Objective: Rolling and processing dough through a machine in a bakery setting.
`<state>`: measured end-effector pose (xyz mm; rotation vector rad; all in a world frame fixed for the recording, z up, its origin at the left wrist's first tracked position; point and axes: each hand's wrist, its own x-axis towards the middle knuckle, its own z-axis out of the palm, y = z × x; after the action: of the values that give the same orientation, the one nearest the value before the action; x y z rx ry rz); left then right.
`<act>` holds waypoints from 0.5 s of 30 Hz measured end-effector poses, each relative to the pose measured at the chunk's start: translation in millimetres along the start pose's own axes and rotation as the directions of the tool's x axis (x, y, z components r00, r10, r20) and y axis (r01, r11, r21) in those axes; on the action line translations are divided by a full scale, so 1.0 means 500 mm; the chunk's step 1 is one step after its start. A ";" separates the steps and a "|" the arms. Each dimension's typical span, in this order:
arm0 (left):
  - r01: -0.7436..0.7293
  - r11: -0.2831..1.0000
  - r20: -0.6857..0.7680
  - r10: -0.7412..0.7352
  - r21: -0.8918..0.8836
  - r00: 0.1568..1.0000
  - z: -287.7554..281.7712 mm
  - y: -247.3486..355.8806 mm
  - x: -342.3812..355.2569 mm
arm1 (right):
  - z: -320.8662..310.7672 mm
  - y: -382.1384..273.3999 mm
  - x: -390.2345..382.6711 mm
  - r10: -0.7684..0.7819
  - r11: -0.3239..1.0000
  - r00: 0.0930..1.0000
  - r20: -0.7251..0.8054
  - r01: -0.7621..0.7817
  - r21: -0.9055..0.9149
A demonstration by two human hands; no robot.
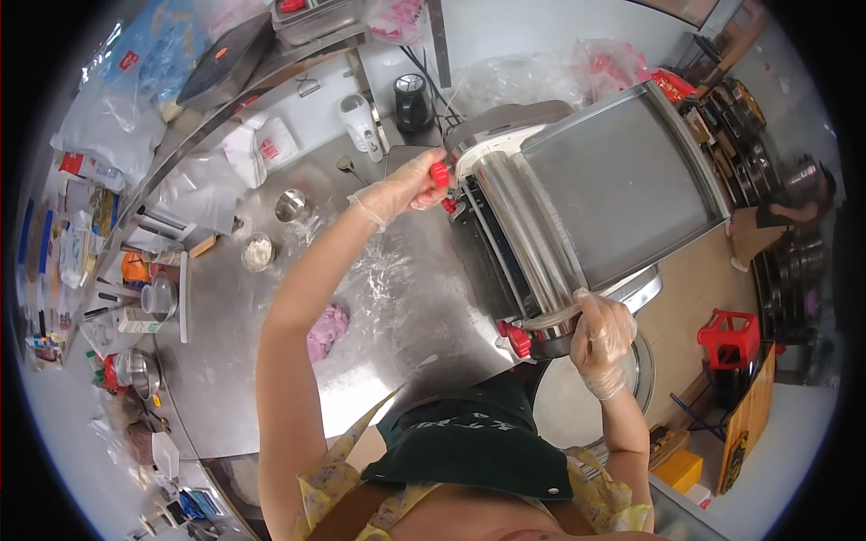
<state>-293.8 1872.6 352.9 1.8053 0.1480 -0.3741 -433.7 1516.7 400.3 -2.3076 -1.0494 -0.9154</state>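
Note:
My left hand (413,185), in a clear glove, grips a red knob (440,174) at the far end of the dough sheeter (550,239). My right hand (603,335), also gloved, is closed on the sheeter's near end, beside another red knob (516,337). The sheeter has steel rollers and a broad grey tray (622,176). Left of it, pink dough (329,329) lies on the floury steel worktop (216,379), partly behind my left forearm. A small bowl of white powder (258,252) and a steel cup (290,206) stand farther back.
Bags, bowls and tools crowd the left shelf (189,117). A white appliance (359,126) and black jug (411,102) stand at the back. A red stool (727,339) and wooden board (749,419) are at right. Another person (758,230) is by stacked dark pans (780,288).

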 end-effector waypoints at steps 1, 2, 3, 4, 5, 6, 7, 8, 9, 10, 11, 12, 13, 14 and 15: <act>0.055 0.998 -0.013 -0.055 -0.012 0.998 0.002 0.004 -0.005 | 0.000 0.000 0.000 -0.001 1.000 1.000 0.000 0.001 0.000; 0.110 0.994 -0.024 -0.110 -0.024 0.994 0.005 0.005 -0.008 | -0.001 0.000 0.000 -0.002 1.000 1.000 -0.002 0.002 -0.001; 0.110 0.994 -0.023 -0.110 -0.025 0.994 0.022 0.000 -0.016 | -0.002 0.001 -0.001 -0.003 1.000 1.000 -0.003 0.003 -0.002; -0.159 0.827 -0.247 0.336 0.539 0.909 0.045 -0.008 -0.029 | -0.002 0.000 -0.001 -0.004 1.000 1.000 -0.004 0.004 0.000; -0.152 0.315 -0.150 0.754 0.937 0.640 0.056 -0.015 -0.034 | -0.002 0.001 -0.002 0.001 1.000 1.000 -0.001 -0.001 0.009; -0.152 0.315 -0.149 0.753 0.937 0.641 0.052 -0.020 -0.028 | -0.002 0.002 -0.003 0.007 1.000 1.000 0.002 -0.007 0.017; -0.246 0.418 -0.138 0.701 0.874 0.700 0.043 -0.025 -0.019 | -0.003 0.000 -0.004 0.004 1.000 1.000 0.002 -0.004 0.019; -0.323 0.519 -0.117 0.648 0.791 0.753 0.028 -0.031 -0.007 | -0.005 -0.001 -0.003 0.008 1.000 1.000 0.009 -0.008 0.015; -0.384 0.614 -0.085 0.595 0.690 0.799 0.013 -0.035 0.005 | -0.005 -0.002 -0.001 0.013 1.000 1.000 0.015 -0.013 0.012; -0.430 0.700 -0.038 0.545 0.570 0.838 0.001 -0.037 0.016 | -0.004 -0.002 0.000 0.011 1.000 1.000 0.015 -0.011 0.013; -0.454 0.776 0.018 0.498 0.439 0.867 -0.008 -0.041 0.023 | -0.002 -0.002 0.000 0.005 1.000 1.000 0.006 -0.005 0.012; -0.457 0.838 0.079 0.456 0.298 0.887 -0.015 -0.048 0.027 | 0.001 -0.002 0.000 -0.001 1.000 1.000 -0.002 0.002 0.012; -0.457 0.839 0.076 0.457 0.295 0.886 -0.012 -0.044 0.026 | 0.001 0.000 -0.002 -0.005 1.000 1.000 0.001 0.005 0.012; -0.368 0.905 0.046 0.367 0.212 0.929 -0.009 -0.039 0.024 | 0.002 0.000 -0.004 -0.001 1.000 1.000 -0.003 0.001 0.001; -0.271 0.954 0.025 0.270 0.125 0.962 -0.006 -0.035 0.022 | 0.001 0.002 -0.005 0.003 1.000 1.000 -0.007 -0.003 -0.009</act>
<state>-288.0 1879.2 333.7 1.9191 -0.1315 -0.1976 -434.2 1515.1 398.1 -2.3110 -1.0409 -0.9286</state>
